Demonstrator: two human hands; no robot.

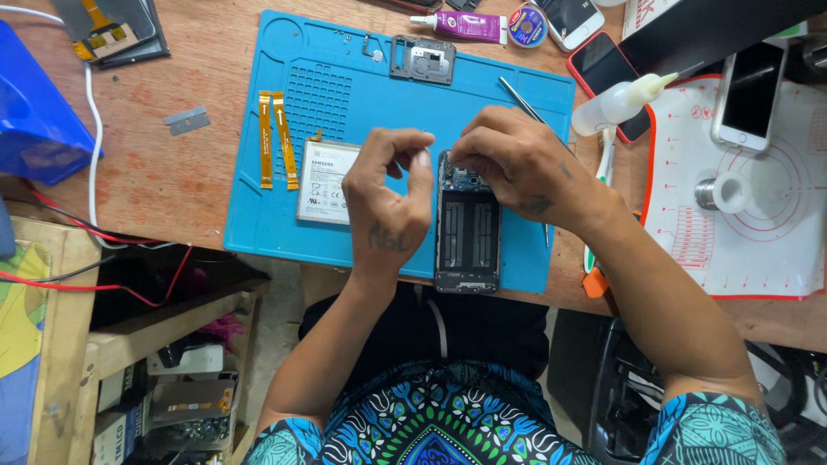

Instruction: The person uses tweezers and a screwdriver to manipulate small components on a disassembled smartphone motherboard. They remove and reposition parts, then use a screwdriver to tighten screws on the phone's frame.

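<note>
An opened phone chassis (468,232) lies on a blue work mat (284,215), its back off and the empty battery bay showing. My right hand (517,164) rests over the phone's top end, fingers curled down onto the circuit board. My left hand (389,194) hovers just left of the phone, thumb and forefinger pinched together near the top edge; whatever they pinch is too small to see. A flat white battery (323,181) lies on the mat to the left of my left hand.
Two orange flex cables (276,138) and a small metal frame part (422,58) lie on the mat. Tweezers (519,99), a glue tube (461,26), a squeeze bottle (620,102), several phones (751,90) and a white mat (758,224) sit to the right. A blue bin (34,112) is far left.
</note>
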